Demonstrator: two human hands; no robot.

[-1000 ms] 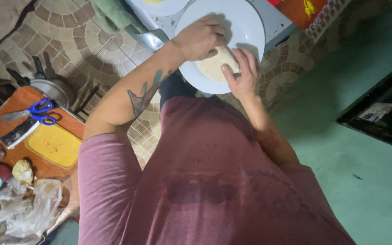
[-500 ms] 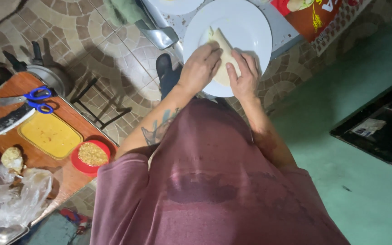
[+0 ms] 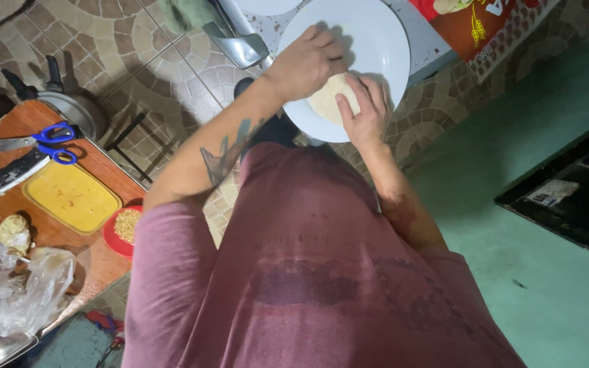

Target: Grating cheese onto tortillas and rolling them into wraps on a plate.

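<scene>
A large white plate (image 3: 369, 41) lies at the top centre of the head view. On its near edge rests a pale folded flatbread (image 3: 328, 99). My left hand (image 3: 308, 61) presses on the upper left of the flatbread, fingers curled over it. My right hand (image 3: 366, 112) holds its lower right side, fingers spread on top. Both hands touch the flatbread together. Much of the flatbread is hidden under my fingers.
A wooden table (image 3: 42, 232) stands at the left with blue-handled scissors (image 3: 49, 140), a cleaver (image 3: 15, 172), a yellow tray (image 3: 73, 196), a red bowl of grains (image 3: 124, 228) and plastic bags (image 3: 22, 289). A metal pot (image 3: 69, 105) sits behind. A black mat (image 3: 567, 197) lies on the green floor at right.
The flatbread went from standing tilted between my hands to lying flatter and more folded on the plate. The view shifted, showing more of the wooden table.
</scene>
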